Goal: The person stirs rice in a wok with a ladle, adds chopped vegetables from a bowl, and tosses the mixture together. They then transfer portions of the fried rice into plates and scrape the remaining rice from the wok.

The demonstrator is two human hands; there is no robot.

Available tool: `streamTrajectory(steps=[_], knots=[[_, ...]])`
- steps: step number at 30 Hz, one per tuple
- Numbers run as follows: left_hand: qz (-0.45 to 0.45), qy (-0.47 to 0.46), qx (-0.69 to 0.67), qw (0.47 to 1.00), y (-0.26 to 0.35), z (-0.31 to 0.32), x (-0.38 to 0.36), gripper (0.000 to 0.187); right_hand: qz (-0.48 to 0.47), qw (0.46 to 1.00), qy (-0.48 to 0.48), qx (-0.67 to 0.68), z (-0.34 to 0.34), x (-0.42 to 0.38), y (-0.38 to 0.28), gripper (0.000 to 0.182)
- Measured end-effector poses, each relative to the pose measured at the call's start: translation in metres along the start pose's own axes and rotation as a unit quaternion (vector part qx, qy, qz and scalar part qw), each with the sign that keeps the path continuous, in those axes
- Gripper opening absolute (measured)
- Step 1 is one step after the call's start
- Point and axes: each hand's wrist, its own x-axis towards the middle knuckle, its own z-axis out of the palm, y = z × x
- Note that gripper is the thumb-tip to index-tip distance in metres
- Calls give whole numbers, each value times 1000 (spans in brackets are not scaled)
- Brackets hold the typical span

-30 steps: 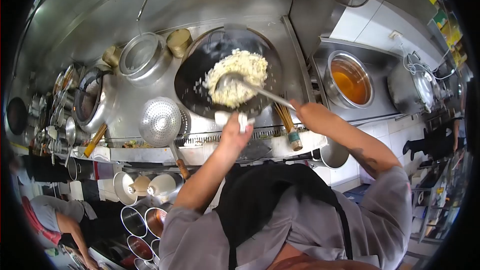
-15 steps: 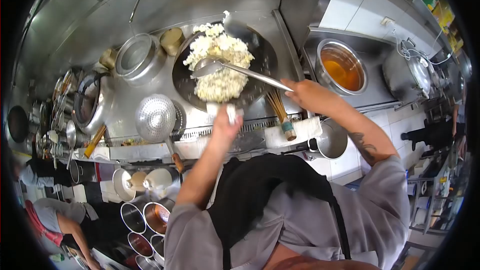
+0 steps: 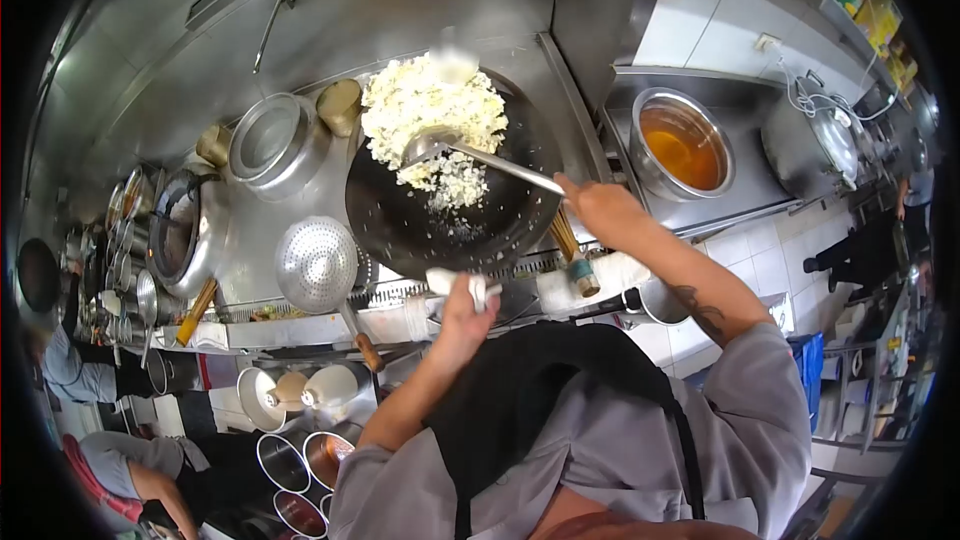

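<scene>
My right hand [image 3: 605, 212] is closed around the long metal handle of a ladle [image 3: 510, 171]. The ladle's bowl rests in a pale, crumbly food, probably fried rice [image 3: 425, 105], heaped at the far side of a large black wok [image 3: 400, 230]. Loose grains dot the wok's near wall. At the near rim, my left hand [image 3: 468, 318] grips a folded white cloth [image 3: 456, 286]; the cloth hides how it meets the wok. Some pale food blurs in the air above the far rim.
A perforated skimmer [image 3: 316, 265] lies left of the wok, near a metal pot with a strainer [image 3: 268, 138]. To the right are a bamboo brush [image 3: 578, 270] and a pot of orange liquid [image 3: 683, 143]. Several containers [image 3: 285, 462] stand at lower left, where another person [image 3: 140, 470] bends.
My left hand has come toward my body, and the wok with it. The food has gathered at the far side, baring the near wall. The ladle stays in my right hand.
</scene>
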Motion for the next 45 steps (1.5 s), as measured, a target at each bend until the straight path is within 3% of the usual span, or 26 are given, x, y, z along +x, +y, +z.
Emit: streamTrajectory(steps=[1,3,4,6,8,9,11,13,14,16,18,21,23,25,26,28,30,32,33,36,37,38,40,42,44,45], knots=[[10,59,-12,998,8,13,-1,22,-9,1000,-13,18,-19,-6,2,37],[-9,-13,-24,1000,51,-2,70,26,-21,999,-28,35,-45,-16,10,36],[16,-27,-6,999,65,2,88,13,-21,998,-43,28,-55,-19,16,34],[52,-21,10,998,72,12,114,13,-23,998,-59,18,-59,-18,31,33],[40,-25,17,999,70,4,135,12,65,996,-61,-26,-45,0,50,32],[44,-24,14,999,72,7,134,12,60,996,-60,-28,-37,15,53,32],[23,17,2,1000,73,13,127,11,131,991,9,16,-11,51,55,30],[2,7,10,1000,76,9,133,11,202,969,22,144,43,104,49,28],[-19,-4,19,1000,78,8,135,11,176,971,65,147,77,126,37,26],[-17,16,14,1000,81,13,131,10,175,915,-49,359,112,154,-2,27],[-32,9,30,999,83,13,133,10,183,872,-130,435,103,143,-42,31],[-24,39,26,999,82,17,128,10,128,901,-158,382,72,95,-35,31],[-26,39,18,999,84,13,134,11,-30,974,-17,223,85,64,12,29],[-67,-4,12,998,83,0,145,8,18,991,-124,36,5,38,12,30],[-71,0,13,997,70,3,128,8,20,991,-129,39,5,32,10,30],[59,24,-8,998,42,38,61,13,31,992,-101,-61,2,29,8,32],[-4,32,-2,999,28,47,5,14,33,994,-89,-55,-4,13,1,33],[-58,-15,-7,998,26,56,-35,15,-38,983,-177,26,-35,-1,-5,34],[-31,92,-17,995,31,60,-32,14,-37,979,-178,88,-37,-6,4,39],[-30,11,-39,999,55,67,25,19,-18,966,-194,170,-27,18,30,40],[33,-16,-16,999,34,41,44,18,-52,988,-98,105,3,27,40,39],[97,-40,3,994,14,15,64,18,-51,989,-93,106,10,26,32,39],[31,-15,-2,999,-20,-9,28,16,23,994,-82,63,13,21,9,39],[-16,19,-15,1000,-28,-6,-12,16,2,993,-85,84,9,13,23,43],[-14,69,-62,996,1,41,-43,20,-122,967,-112,195,13,-4,39,40],[25,-18,50,998,19,27,-4,23,-25,945,-233,227,-15,0,31,44]])
